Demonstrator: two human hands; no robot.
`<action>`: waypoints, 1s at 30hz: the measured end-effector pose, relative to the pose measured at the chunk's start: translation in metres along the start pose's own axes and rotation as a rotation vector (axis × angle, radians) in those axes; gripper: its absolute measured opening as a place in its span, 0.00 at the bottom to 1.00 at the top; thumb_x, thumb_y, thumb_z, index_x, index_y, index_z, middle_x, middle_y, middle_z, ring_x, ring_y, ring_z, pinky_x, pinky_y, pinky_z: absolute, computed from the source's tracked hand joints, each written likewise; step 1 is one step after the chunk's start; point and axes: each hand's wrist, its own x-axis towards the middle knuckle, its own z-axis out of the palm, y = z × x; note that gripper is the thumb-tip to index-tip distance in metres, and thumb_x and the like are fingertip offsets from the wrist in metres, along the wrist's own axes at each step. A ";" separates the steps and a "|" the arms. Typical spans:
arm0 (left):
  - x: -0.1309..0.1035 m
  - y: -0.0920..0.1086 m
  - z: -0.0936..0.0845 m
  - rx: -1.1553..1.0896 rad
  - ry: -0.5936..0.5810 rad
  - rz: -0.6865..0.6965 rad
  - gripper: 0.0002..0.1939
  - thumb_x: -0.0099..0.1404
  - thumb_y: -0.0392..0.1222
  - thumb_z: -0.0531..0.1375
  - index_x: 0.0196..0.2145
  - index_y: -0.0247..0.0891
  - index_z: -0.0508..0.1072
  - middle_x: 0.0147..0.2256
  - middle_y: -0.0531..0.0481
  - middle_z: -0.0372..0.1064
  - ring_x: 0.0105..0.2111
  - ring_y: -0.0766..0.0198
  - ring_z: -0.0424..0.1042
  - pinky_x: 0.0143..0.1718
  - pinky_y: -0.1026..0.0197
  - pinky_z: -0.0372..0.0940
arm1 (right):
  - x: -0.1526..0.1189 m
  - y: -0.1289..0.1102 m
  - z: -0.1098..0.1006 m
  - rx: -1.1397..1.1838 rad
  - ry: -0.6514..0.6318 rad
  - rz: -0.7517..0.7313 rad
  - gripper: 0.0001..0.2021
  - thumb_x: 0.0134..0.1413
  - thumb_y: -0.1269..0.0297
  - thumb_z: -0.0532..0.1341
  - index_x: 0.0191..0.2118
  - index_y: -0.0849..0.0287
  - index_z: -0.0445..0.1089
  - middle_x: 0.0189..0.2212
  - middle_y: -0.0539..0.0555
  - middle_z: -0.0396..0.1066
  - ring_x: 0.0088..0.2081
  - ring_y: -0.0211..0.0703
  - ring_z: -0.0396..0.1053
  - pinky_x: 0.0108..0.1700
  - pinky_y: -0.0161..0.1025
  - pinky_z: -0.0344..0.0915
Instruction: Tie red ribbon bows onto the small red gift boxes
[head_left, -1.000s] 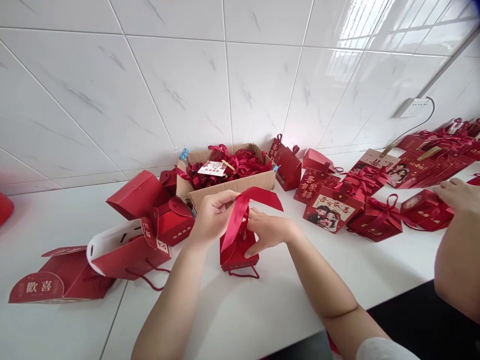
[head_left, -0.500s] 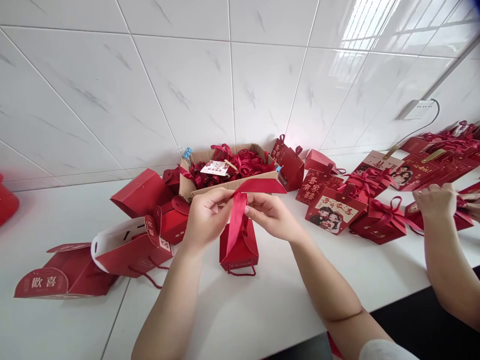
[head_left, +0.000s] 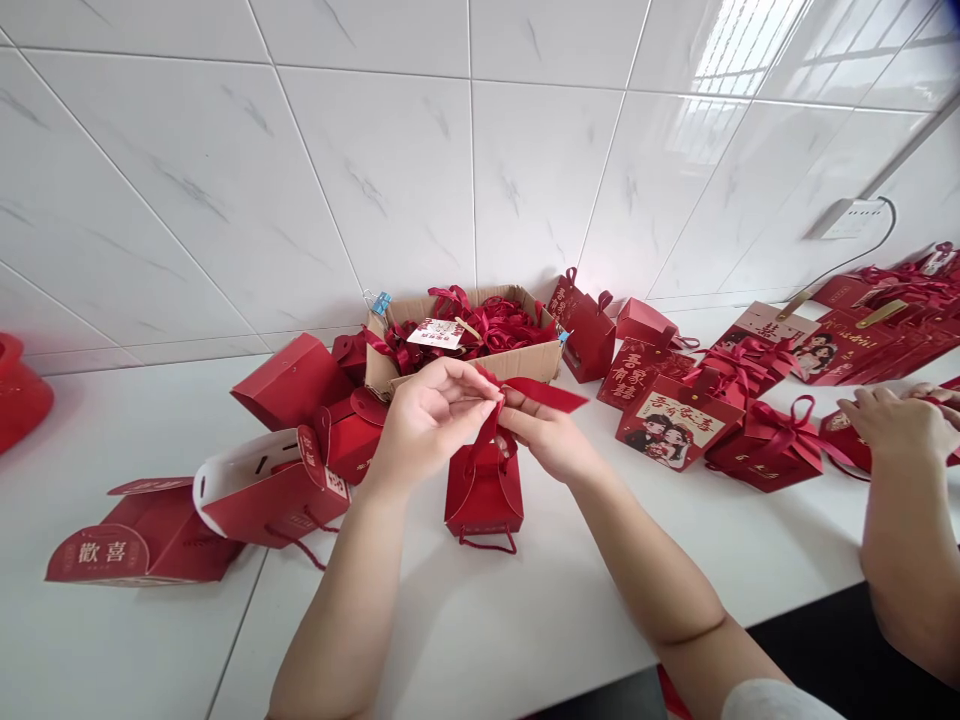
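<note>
A small red gift box (head_left: 486, 495) with a cord handle at its front stands on the white table before me. Above its top, my left hand (head_left: 439, 420) pinches a red ribbon (head_left: 544, 392) between thumb and fingers. My right hand (head_left: 541, 428) grips the same ribbon close by, and the fingertips of both hands nearly meet. One ribbon end sticks out to the right over my right hand. Part of the ribbon runs down to the box top; my fingers cover where it crosses.
Behind my hands sits a cardboard carton (head_left: 517, 362) full of red ribbons. An open red box (head_left: 270, 495) and other boxes lie left. Finished-looking boxes with bows (head_left: 772, 440) stand right, near a co-worker's hand (head_left: 900, 420). A power strip (head_left: 847, 218) is on the wall.
The ribbon end that hung down over the box front has been drawn up into my fingers. Both hands have come closer together. The co-worker's hand has shifted slightly to the right and down.
</note>
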 end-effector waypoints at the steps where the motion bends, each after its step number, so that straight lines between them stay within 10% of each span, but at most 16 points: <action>1: 0.000 0.000 0.000 0.027 -0.022 0.021 0.05 0.59 0.33 0.62 0.35 0.37 0.69 0.35 0.49 0.73 0.39 0.63 0.74 0.43 0.61 0.71 | 0.001 0.000 -0.001 -0.001 -0.014 0.017 0.07 0.52 0.62 0.60 0.29 0.60 0.66 0.21 0.46 0.63 0.23 0.32 0.61 0.27 0.32 0.59; 19: 0.002 -0.009 -0.006 0.367 -0.090 0.226 0.17 0.60 0.33 0.60 0.47 0.42 0.65 0.48 0.46 0.65 0.52 0.58 0.65 0.55 0.54 0.64 | 0.003 -0.006 -0.010 0.003 -0.058 0.006 0.16 0.56 0.54 0.60 0.27 0.62 0.72 0.16 0.47 0.65 0.19 0.31 0.59 0.21 0.30 0.55; 30: 0.005 -0.013 -0.020 0.719 -0.055 0.214 0.08 0.62 0.37 0.58 0.40 0.41 0.70 0.44 0.47 0.65 0.48 0.57 0.65 0.51 0.53 0.63 | 0.002 -0.007 -0.014 -0.003 -0.135 0.014 0.15 0.56 0.54 0.60 0.33 0.61 0.77 0.18 0.49 0.68 0.21 0.33 0.63 0.25 0.32 0.61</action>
